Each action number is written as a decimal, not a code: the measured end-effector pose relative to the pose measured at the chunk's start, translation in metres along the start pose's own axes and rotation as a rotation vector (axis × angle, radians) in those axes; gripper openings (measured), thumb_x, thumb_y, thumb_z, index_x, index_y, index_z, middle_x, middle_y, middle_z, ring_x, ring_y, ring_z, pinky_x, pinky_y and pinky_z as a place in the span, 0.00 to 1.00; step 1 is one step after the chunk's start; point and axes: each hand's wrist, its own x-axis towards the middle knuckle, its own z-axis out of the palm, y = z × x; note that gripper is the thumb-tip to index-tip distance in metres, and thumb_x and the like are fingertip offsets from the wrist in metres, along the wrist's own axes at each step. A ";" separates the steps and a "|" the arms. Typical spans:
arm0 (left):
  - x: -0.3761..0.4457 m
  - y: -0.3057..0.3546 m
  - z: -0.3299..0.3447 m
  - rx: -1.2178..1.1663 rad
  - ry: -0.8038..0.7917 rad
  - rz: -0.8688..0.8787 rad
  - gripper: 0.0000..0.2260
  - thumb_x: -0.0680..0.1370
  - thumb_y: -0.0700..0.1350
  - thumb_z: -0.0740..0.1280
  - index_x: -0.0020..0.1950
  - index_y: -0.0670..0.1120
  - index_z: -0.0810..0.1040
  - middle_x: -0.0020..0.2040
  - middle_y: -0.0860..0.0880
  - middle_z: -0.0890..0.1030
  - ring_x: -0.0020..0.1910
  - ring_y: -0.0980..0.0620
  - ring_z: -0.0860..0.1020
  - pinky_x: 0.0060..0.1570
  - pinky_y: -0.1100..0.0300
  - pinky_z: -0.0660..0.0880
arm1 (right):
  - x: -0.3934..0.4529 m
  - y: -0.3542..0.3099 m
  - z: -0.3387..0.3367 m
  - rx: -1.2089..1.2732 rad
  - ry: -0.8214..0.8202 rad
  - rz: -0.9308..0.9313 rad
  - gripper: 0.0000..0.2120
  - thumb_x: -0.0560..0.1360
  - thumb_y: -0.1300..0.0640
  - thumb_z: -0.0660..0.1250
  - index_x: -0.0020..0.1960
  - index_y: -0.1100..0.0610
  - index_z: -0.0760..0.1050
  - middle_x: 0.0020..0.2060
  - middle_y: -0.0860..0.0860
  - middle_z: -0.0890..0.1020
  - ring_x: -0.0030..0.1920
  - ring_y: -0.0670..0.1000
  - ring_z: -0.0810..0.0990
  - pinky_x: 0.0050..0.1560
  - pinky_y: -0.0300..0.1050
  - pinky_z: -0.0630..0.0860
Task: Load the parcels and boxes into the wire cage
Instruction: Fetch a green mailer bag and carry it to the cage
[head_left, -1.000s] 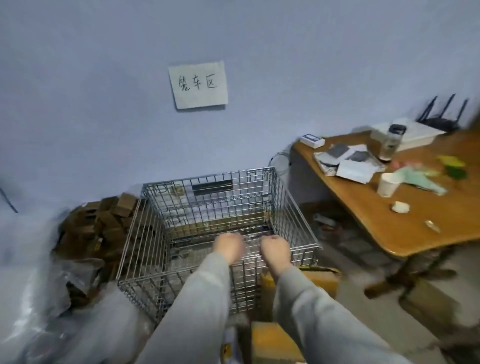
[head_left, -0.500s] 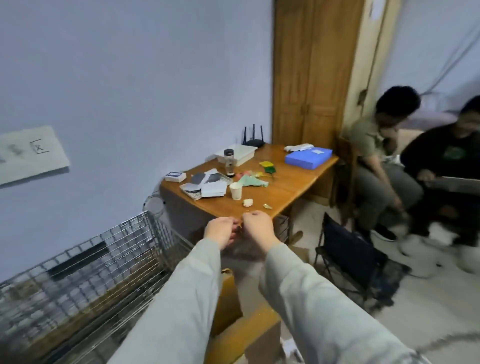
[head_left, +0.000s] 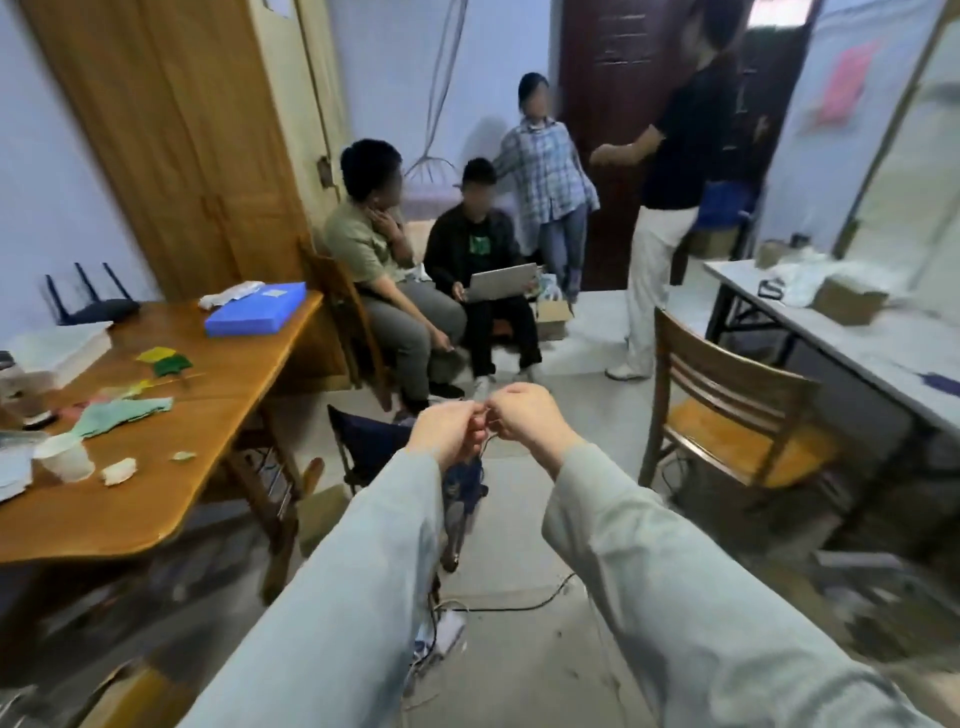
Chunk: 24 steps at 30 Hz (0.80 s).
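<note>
My left hand (head_left: 451, 432) and my right hand (head_left: 523, 415) are held up in front of me at chest height, both curled shut with the fingertips touching each other. I make out no parcel in either hand. The wire cage is out of view. A brown cardboard box (head_left: 122, 696) shows partly at the bottom left corner, near my left sleeve. Another cardboard box (head_left: 849, 300) stands on the white table (head_left: 862, 353) at the right. A third open box (head_left: 554, 316) sits on the floor by the seated people.
A cluttered wooden table (head_left: 223, 374) fills the left, and a wooden chair (head_left: 727, 410) stands right of my hands. A dark folding stool (head_left: 371, 441) and a floor cable (head_left: 498, 608) lie just ahead. Two people sit (head_left: 384, 249) and two stand (head_left: 670, 171) beyond.
My view has swung far to the right, from the wire cage past the wooden table to the room with the people. My hands stay together, shut, in front of me.
</note>
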 end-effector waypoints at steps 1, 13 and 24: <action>0.009 0.003 0.019 0.011 -0.035 0.006 0.14 0.80 0.38 0.57 0.34 0.47 0.68 0.32 0.49 0.66 0.26 0.55 0.67 0.27 0.66 0.61 | 0.008 0.004 -0.018 0.003 0.030 0.008 0.13 0.76 0.61 0.62 0.34 0.53 0.71 0.36 0.54 0.77 0.42 0.54 0.75 0.52 0.49 0.76; 0.119 0.024 0.220 0.004 -0.256 0.000 0.08 0.80 0.40 0.61 0.41 0.46 0.75 0.37 0.47 0.77 0.33 0.53 0.74 0.36 0.63 0.70 | 0.106 0.047 -0.216 0.124 0.257 0.102 0.06 0.76 0.65 0.60 0.45 0.63 0.76 0.36 0.58 0.78 0.31 0.51 0.73 0.33 0.39 0.70; 0.165 0.033 0.332 0.140 -0.455 0.013 0.09 0.78 0.40 0.62 0.39 0.44 0.76 0.34 0.47 0.77 0.32 0.51 0.75 0.36 0.63 0.71 | 0.129 0.066 -0.314 0.151 0.433 0.152 0.09 0.77 0.64 0.61 0.42 0.64 0.77 0.32 0.56 0.78 0.30 0.50 0.75 0.31 0.38 0.72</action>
